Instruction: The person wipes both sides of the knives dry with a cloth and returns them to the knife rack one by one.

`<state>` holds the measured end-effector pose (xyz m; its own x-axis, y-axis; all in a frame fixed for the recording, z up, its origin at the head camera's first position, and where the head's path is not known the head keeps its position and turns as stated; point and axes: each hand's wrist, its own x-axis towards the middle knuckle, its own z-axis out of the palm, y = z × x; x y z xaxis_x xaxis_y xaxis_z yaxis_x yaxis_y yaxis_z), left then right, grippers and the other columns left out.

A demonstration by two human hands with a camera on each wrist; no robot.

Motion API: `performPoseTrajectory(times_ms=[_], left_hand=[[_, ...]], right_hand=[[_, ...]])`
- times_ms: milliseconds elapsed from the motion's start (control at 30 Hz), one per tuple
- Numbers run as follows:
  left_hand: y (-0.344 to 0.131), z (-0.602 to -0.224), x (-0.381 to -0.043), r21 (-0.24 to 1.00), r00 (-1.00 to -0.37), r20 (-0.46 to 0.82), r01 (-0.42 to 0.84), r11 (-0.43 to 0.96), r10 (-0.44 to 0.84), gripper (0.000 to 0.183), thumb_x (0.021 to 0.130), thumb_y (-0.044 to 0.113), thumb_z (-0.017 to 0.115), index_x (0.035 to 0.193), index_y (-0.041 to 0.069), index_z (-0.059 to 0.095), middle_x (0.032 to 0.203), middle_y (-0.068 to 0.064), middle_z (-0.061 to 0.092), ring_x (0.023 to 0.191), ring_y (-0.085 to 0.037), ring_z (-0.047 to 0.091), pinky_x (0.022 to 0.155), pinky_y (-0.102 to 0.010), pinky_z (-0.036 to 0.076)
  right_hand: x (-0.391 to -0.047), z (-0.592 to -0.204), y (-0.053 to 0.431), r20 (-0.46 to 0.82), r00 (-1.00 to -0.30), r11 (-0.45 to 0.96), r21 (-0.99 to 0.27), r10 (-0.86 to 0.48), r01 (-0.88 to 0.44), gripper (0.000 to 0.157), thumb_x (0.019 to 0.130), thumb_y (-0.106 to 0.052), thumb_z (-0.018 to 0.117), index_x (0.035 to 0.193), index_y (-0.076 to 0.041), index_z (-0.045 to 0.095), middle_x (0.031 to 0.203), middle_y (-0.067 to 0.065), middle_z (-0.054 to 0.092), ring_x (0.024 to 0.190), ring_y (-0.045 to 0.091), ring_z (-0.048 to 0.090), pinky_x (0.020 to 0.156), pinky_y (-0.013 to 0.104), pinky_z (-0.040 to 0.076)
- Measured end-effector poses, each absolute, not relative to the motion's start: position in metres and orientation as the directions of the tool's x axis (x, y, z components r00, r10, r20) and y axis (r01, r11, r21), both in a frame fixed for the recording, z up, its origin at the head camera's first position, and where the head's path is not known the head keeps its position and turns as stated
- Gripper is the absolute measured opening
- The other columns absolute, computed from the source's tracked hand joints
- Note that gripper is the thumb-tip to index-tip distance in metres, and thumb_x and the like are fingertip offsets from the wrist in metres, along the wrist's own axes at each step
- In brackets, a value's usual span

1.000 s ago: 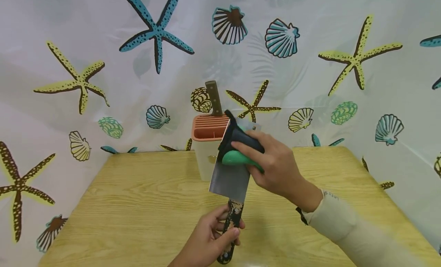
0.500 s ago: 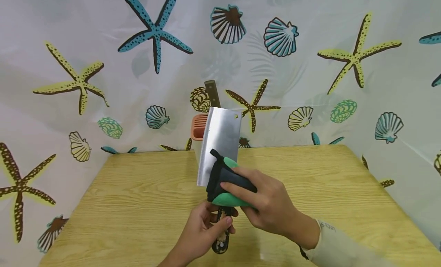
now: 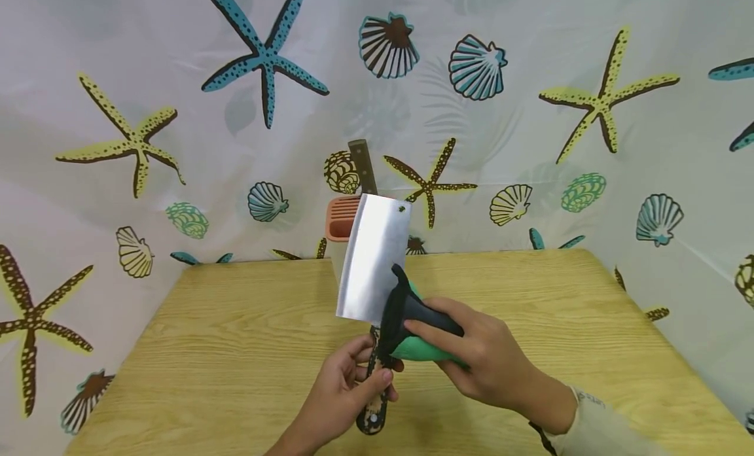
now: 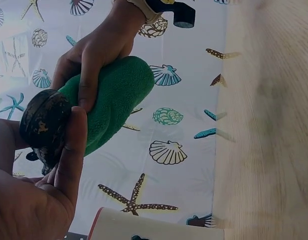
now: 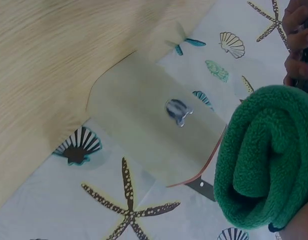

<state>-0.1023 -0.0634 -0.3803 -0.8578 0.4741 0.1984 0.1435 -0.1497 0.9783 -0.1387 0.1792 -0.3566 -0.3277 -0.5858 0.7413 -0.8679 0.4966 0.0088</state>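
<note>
A cleaver [image 3: 376, 253] stands blade up in the head view, tilted slightly right at the top, with a worn black handle. My left hand [image 3: 337, 385] grips that handle; in the left wrist view the handle's butt [image 4: 46, 120] shows beside the thumb. My right hand [image 3: 491, 354] holds a folded cloth [image 3: 419, 348], green with a dark navy side, against the right of the blade's base and the handle's top. Its rolled green folds [image 5: 261, 155] fill the right of the right wrist view. The cloth hides the blade's lower right corner.
Behind the cleaver stands a white knife holder [image 3: 337, 250] with an orange slotted top, partly hidden by the blade. A brown-handled knife [image 3: 362, 165] sticks up from it. The wood-grain table [image 3: 235, 325] meets a curtain [image 3: 330, 24] printed with starfish and shells.
The cloth has come down from the upper blade to its base and then shifted slightly right, baring most of the blade. My left hand keeps its grip and has moved slightly left.
</note>
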Motion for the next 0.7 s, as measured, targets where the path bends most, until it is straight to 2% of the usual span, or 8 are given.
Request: performPoseTrajectory(times_ms=[100, 167, 233, 333, 367, 433, 500, 700], left_hand=[[-0.065, -0.379, -0.102, 0.984, -0.862, 0.171, 0.126, -0.125, 0.478, 0.044, 0.102, 0.014, 0.057, 0.136, -0.011, 0.044, 0.115, -0.028, 0.065, 0.078, -0.006, 0.072, 0.068, -0.023, 0.061], [-0.066, -0.377, -0.102, 0.986, -0.864, 0.164, 0.123, -0.116, 0.477, 0.042, 0.102, 0.014, 0.057, 0.134, -0.01, 0.045, 0.114, -0.02, 0.067, 0.079, -0.007, 0.072, 0.066, -0.021, 0.059], [-0.067, -0.374, -0.101, 0.985, -0.865, 0.168, 0.13, -0.111, 0.473, 0.04, 0.102, 0.014, 0.057, 0.131, -0.01, 0.045, 0.113, -0.016, 0.067, 0.08, -0.007, 0.072, 0.066, -0.021, 0.058], [-0.071, -0.368, -0.101, 0.982, -0.862, 0.186, 0.153, -0.108, 0.471, 0.04, 0.102, 0.013, 0.057, 0.132, -0.01, 0.044, 0.113, -0.021, 0.065, 0.081, -0.007, 0.072, 0.065, -0.021, 0.058], [-0.072, -0.366, -0.101, 0.982, -0.861, 0.188, 0.158, -0.104, 0.472, 0.04, 0.102, 0.013, 0.057, 0.132, -0.01, 0.044, 0.114, -0.024, 0.064, 0.081, -0.007, 0.072, 0.066, -0.022, 0.058], [-0.074, -0.361, -0.1, 0.981, -0.856, 0.191, 0.162, -0.102, 0.48, 0.041, 0.103, 0.014, 0.056, 0.133, -0.01, 0.042, 0.116, -0.032, 0.061, 0.081, -0.007, 0.072, 0.067, -0.022, 0.058], [-0.075, -0.357, -0.099, 0.984, -0.853, 0.177, 0.148, -0.098, 0.491, 0.042, 0.103, 0.015, 0.056, 0.134, -0.01, 0.042, 0.117, -0.034, 0.06, 0.081, -0.007, 0.072, 0.068, -0.022, 0.059], [-0.076, -0.348, -0.096, 0.994, -0.861, 0.109, 0.089, -0.064, 0.496, 0.043, 0.103, 0.018, 0.057, 0.134, -0.008, 0.042, 0.113, -0.017, 0.066, 0.079, -0.009, 0.072, 0.072, -0.025, 0.061]], right_hand=[[-0.141, -0.357, 0.189, 0.712, -0.342, 0.508, 0.025, -0.613, -0.861, 0.039, 0.105, -0.035, 0.04, 0.133, -0.023, 0.065, 0.125, 0.011, 0.062, 0.096, 0.023, 0.071, 0.07, 0.036, 0.061], [-0.144, -0.359, 0.197, 0.679, -0.347, 0.509, 0.045, -0.647, -0.86, 0.033, 0.102, -0.029, 0.054, 0.132, -0.023, 0.065, 0.123, 0.011, 0.063, 0.092, 0.022, 0.071, 0.068, 0.036, 0.061], [-0.148, -0.362, 0.205, 0.625, -0.378, 0.523, 0.058, -0.683, -0.85, 0.037, 0.093, -0.021, 0.068, 0.13, -0.025, 0.066, 0.122, 0.01, 0.063, 0.089, 0.02, 0.071, 0.067, 0.035, 0.06], [-0.155, -0.37, 0.218, 0.51, -0.461, 0.568, 0.068, -0.727, -0.82, 0.055, 0.075, -0.012, 0.082, 0.126, -0.027, 0.068, 0.121, 0.008, 0.064, 0.087, 0.018, 0.07, 0.064, 0.033, 0.059], [-0.157, -0.373, 0.222, 0.471, -0.498, 0.594, 0.069, -0.728, -0.802, 0.056, 0.074, -0.012, 0.083, 0.125, -0.028, 0.069, 0.12, 0.007, 0.064, 0.086, 0.017, 0.07, 0.063, 0.031, 0.058], [-0.162, -0.378, 0.23, 0.404, -0.565, 0.64, 0.069, -0.719, -0.765, 0.053, 0.075, -0.014, 0.084, 0.124, -0.028, 0.07, 0.12, 0.006, 0.065, 0.086, 0.017, 0.07, 0.059, 0.03, 0.056], [-0.168, -0.383, 0.237, 0.352, -0.624, 0.684, 0.067, -0.698, -0.727, 0.051, 0.076, -0.015, 0.084, 0.123, -0.028, 0.07, 0.118, 0.004, 0.065, 0.086, 0.017, 0.07, 0.057, 0.028, 0.054], [-0.181, -0.393, 0.252, 0.248, -0.736, 0.761, 0.007, -0.63, -0.649, 0.047, 0.082, -0.021, 0.082, 0.126, -0.026, 0.068, 0.116, 0.002, 0.067, 0.091, 0.018, 0.07, 0.061, 0.028, 0.055]])
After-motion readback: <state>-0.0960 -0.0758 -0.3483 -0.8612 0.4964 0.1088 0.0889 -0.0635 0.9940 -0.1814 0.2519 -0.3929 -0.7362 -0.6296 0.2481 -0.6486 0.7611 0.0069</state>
